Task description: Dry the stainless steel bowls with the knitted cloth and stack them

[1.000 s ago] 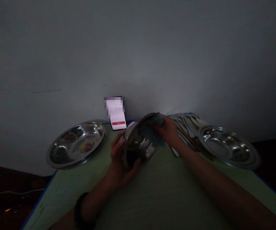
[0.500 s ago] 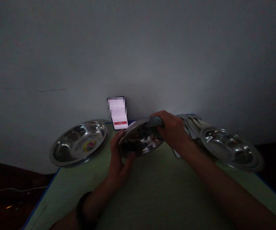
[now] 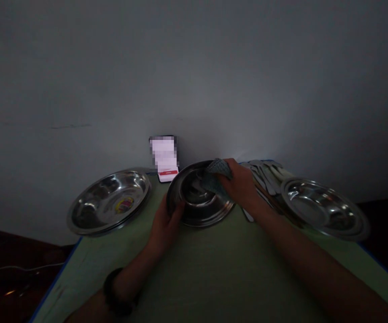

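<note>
My left hand grips the left rim of a shiny metal bowl, thumb on the near face. The bowl is tilted, its round centre facing me. My right hand is closed round a grey-blue patterned cloth, pressed against the bowl's upper right part. The cloth covers some of that surface. To the left is a stack of larger metal basins, the top one bearing a colourful round sticker. Smaller metal bowls are stacked on the right.
Several pieces of cutlery lie between my right arm and the right stack. A lit phone leans on the grey wall behind the green tabletop. A thin white cable runs at lower left.
The bowl has turned from a steep tilt to face me more fully. My right hand has moved the cloth from its upper rim onto its face, and my left hand has shifted slightly left.
</note>
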Demonstrator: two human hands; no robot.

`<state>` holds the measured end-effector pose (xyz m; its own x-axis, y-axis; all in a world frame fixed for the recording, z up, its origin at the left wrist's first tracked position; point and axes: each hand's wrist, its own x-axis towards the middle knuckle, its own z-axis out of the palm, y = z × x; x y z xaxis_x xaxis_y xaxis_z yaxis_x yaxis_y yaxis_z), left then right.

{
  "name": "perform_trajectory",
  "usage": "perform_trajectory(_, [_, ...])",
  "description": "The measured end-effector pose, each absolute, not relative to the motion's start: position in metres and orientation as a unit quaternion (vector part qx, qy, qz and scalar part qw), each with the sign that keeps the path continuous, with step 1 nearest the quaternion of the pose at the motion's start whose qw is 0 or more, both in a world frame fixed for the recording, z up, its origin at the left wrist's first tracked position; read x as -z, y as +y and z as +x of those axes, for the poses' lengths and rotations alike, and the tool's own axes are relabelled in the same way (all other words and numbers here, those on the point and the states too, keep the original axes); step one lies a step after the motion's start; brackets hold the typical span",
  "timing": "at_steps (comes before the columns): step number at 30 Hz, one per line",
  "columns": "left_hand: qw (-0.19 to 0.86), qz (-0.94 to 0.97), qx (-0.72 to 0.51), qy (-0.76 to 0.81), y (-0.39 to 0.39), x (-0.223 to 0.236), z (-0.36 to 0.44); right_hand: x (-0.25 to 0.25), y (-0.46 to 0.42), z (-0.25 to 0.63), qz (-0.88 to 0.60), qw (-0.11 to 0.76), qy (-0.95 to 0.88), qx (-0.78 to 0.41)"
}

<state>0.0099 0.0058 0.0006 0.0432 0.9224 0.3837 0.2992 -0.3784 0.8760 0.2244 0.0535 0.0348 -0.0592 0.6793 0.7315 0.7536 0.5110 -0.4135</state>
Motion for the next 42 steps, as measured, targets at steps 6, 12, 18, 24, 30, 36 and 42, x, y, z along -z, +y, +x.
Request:
perform_trajectory(6, [0.282, 0.66, -0.549, 0.428, 0.005, 0.008, 0.009, -0.06, 0.038, 0.221, -0.405, 0.491, -0.765, 0.094])
perform_trajectory(12, [0.266, 0.641, -0.568, 0.444, 0.005, 0.005, 0.007, -0.062, 0.031, 0.213, -0.35, 0.49, -0.792, 0.096])
perform_trajectory(18, [0.28, 0.64, -0.551, 0.456, 0.006, 0.001, 0.004, -0.061, 0.031, 0.213, -0.351, 0.491, -0.789, 0.11])
perform_trajectory(24, [0.286, 0.668, -0.539, 0.427, 0.01, 0.004, -0.001, -0.059, 0.033, 0.211, -0.33, 0.52, -0.777, 0.129])
perform_trajectory(30, [0.291, 0.652, -0.517, 0.473, 0.015, 0.005, -0.005, -0.056, 0.035, 0.212, -0.366, 0.511, -0.769, 0.117])
perform_trajectory(36, [0.303, 0.658, -0.518, 0.454, 0.016, 0.002, -0.006, -0.056, 0.037, 0.212, -0.346, 0.514, -0.776, 0.112])
perform_trajectory(42, [0.325, 0.636, -0.516, 0.472, 0.016, 0.0, -0.005, -0.056, 0.038, 0.212, -0.356, 0.516, -0.772, 0.109])
